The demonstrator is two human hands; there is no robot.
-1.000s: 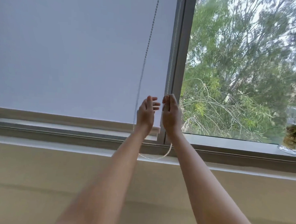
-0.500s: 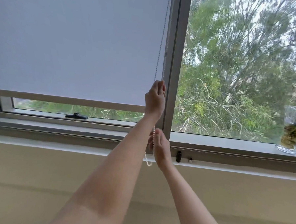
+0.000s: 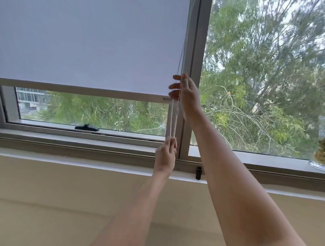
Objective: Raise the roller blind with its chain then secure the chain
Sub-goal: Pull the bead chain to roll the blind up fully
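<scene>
The chain [image 3: 172, 119] hangs just right of frame centre as a thin beaded loop, pale and plastic-looking, its strands running almost straight up and down along the right edge of the roller blind [image 3: 90, 38] and close beside the grey window post [image 3: 195, 68]. That vertical run is what my next pull depends on: my right hand [image 3: 187, 94] sits higher on it, thumb and forefinger pinching a strand at about the level of the blind's bottom bar while the other fingers fan out to the left; my left hand [image 3: 165, 154] is directly below, fingers bunched tight around the strands near the sill. So the chain stretches between my two hands, top to bottom, and the left is nearer its lower end. The blind is smooth, matte, lilac-white fabric with a stiff pale bar [image 3: 80, 87] along its lower edge, raised only far enough to show a low strip of glass and green foliage. A small dark clip [image 3: 198, 173] sits on the sill ledge just right of my left wrist, probably where the chain gets secured.
</scene>
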